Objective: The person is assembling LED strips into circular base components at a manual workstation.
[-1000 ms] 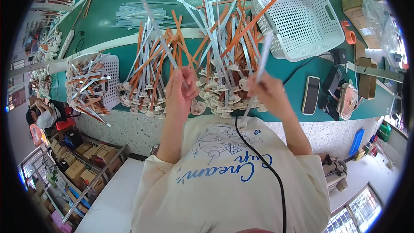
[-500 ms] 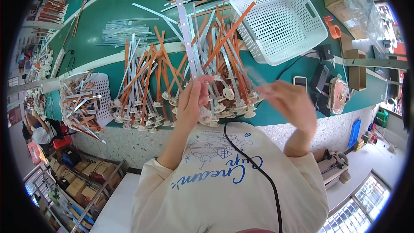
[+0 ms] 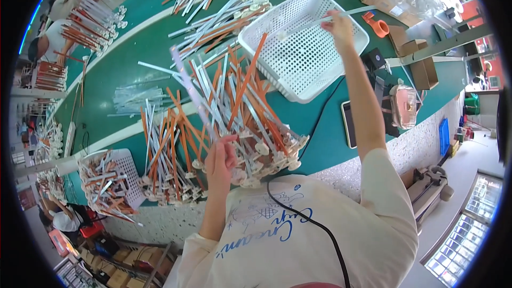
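Note:
My left hand is closed on the lower end of a pale LED strip dotted with small yellow chips, which slants up and to the left. Out to the right, my right hand pinches a thin, pale, translucent strip. That strip lies across the opening of a white perforated basket, and a small whitish piece shows at its left end. Close beyond my left hand, a heap of orange and silvery strips with round white end pieces leans on the green table.
A second heap of such strips stands left, beside a filled white basket. Clear strips lie behind it. A phone, a black cable and an orange tape dispenser are at right. Other people work at far left.
My right hand has swung up and right from the heap's right side to above the white basket, the pale strip in it. My left hand keeps holding the LED strip. The whole view has shifted.

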The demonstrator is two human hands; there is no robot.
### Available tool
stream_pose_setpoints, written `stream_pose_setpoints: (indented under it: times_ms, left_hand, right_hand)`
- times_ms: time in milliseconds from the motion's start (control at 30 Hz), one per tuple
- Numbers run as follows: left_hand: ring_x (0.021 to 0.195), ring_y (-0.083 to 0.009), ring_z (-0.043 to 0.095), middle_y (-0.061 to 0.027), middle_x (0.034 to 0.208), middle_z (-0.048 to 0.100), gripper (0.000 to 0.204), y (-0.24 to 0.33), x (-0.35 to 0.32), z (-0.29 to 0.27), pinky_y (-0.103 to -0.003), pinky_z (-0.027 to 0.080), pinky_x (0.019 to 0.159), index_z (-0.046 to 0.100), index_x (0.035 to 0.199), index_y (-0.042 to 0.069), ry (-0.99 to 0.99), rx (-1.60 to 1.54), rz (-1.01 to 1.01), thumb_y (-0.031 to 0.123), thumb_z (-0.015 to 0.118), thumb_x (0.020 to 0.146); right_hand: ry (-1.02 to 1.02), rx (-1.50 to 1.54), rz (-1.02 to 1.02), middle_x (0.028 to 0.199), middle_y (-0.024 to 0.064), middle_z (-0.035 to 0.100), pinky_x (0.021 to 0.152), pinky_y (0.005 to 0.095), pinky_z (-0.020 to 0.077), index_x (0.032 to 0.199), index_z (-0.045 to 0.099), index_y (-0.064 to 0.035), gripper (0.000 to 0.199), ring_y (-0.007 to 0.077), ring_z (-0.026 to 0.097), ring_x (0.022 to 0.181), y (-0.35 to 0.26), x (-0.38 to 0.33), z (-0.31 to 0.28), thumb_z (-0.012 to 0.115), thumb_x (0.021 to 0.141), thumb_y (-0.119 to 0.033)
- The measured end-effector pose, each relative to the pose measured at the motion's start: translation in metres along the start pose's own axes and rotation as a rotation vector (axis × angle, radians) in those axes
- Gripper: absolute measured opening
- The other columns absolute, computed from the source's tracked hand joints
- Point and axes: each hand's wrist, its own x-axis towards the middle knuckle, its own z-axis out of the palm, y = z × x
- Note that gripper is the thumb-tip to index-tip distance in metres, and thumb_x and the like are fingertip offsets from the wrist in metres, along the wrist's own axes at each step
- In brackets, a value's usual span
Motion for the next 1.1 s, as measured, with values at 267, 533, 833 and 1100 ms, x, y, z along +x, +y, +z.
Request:
stream_pose_setpoints:
  times_ms: [267, 533, 833, 1100]
  left_hand:
    - [0.048, -0.0042, 0.025, 0.0018, 0.062, 0.035, 0.03, -0.005, 0.006, -0.018, -0.018, 0.021, 0.043, 0.05, 0.097, 0.0, 0.216, 0.006, -0.013, 0.024, 0.035, 0.089]
    - [0.048, -0.0047, 0.024, 0.0016, 0.059, 0.033, 0.03, -0.001, 0.045, 0.025, -0.019, 0.021, 0.043, 0.051, 0.095, 0.0, 0.05, -0.11, -0.134, 0.025, 0.036, 0.089]
    - [0.085, -0.0129, 0.046, -0.0075, 0.09, 0.047, 0.026, 0.007, 0.081, 0.091, -0.027, 0.037, 0.076, 0.046, 0.106, 0.001, -0.51, 0.321, -0.117, 0.018, 0.042, 0.086]
    - [0.103, -0.0181, 0.044, -0.0106, 0.11, 0.045, 0.032, 0.037, 0.069, 0.033, -0.029, 0.032, 0.088, 0.042, 0.115, -0.001, -0.101, 0.429, 0.259, 0.009, 0.042, 0.084]
  right_hand:
    - [-0.231, 0.367, 0.417, 0.086, 0.0127, 0.052, 0.065, 0.0301, 0.0488, 0.095, 0.048, 0.004, 0.026, 0.0191, 0.054, 0.073, 0.108, 0.04, 0.047, 0.051, 0.081, -0.018]
    - [-0.349, -0.141, 0.24, 0.087, 0.0068, 0.052, 0.061, 0.0211, 0.0429, 0.095, 0.051, 0.0043, 0.028, 0.0106, 0.052, 0.07, 0.004, -0.029, 0.04, 0.049, 0.081, -0.019]
    - [-0.861, -0.171, 0.181, 0.072, 0.0028, 0.054, 0.047, 0.0191, 0.0385, 0.082, 0.057, 0.0005, 0.014, 0.0064, 0.046, 0.055, -0.067, -0.131, 0.015, 0.048, 0.082, -0.01]
    - [-0.172, 0.129, 0.287, 0.071, 0.0058, 0.051, 0.062, 0.0209, 0.0429, 0.082, 0.053, 0.0025, 0.024, 0.0104, 0.05, 0.065, 0.02, 0.002, 0.01, 0.049, 0.083, -0.021]
